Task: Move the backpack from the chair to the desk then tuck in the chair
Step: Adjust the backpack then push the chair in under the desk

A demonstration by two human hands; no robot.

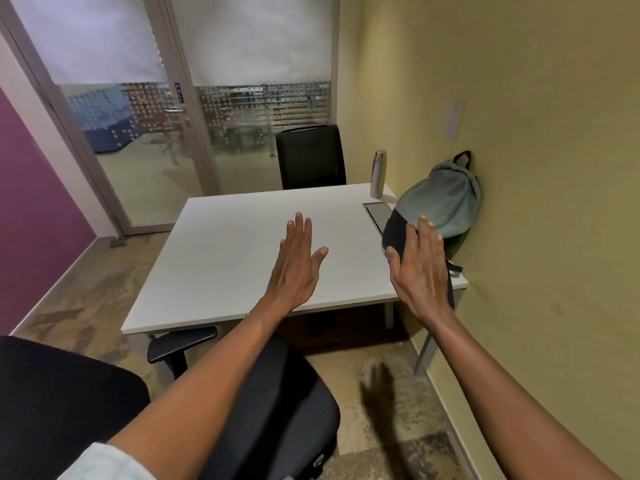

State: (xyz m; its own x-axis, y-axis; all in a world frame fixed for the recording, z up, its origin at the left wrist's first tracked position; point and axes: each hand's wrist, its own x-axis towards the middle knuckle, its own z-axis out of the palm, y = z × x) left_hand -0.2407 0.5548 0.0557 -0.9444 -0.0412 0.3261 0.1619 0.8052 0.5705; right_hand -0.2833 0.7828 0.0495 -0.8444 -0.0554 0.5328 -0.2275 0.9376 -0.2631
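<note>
backpack on the desk, chair not yet tucked in

a green and black backpack [440, 206] sits on the far right part of a white desk [242, 244], leaning against the yellow wall [536, 133], its top loop upright and one strap trailing over the desk's near right edge. a person's left hand [298, 261] hovers flat above the middle of the desk, fingers spread and straight, holding nothing. the right hand [420, 268] is likewise spread wide and empty, raised in front of the backpack's black lower section; whether it touches the bag cannot be told from this angle. a steel bottle [378, 173] stands upright near the desk's far edge, just left of the backpack, beside a recessed cable hatch [377, 214]. the black office chair [277, 403] stands clear of the desk in the foreground, seat empty, one armrest [180, 342] close to the desk's near edge. a second black chair [311, 157] faces the desk from the far side, before a glass door [138, 140].
</note>
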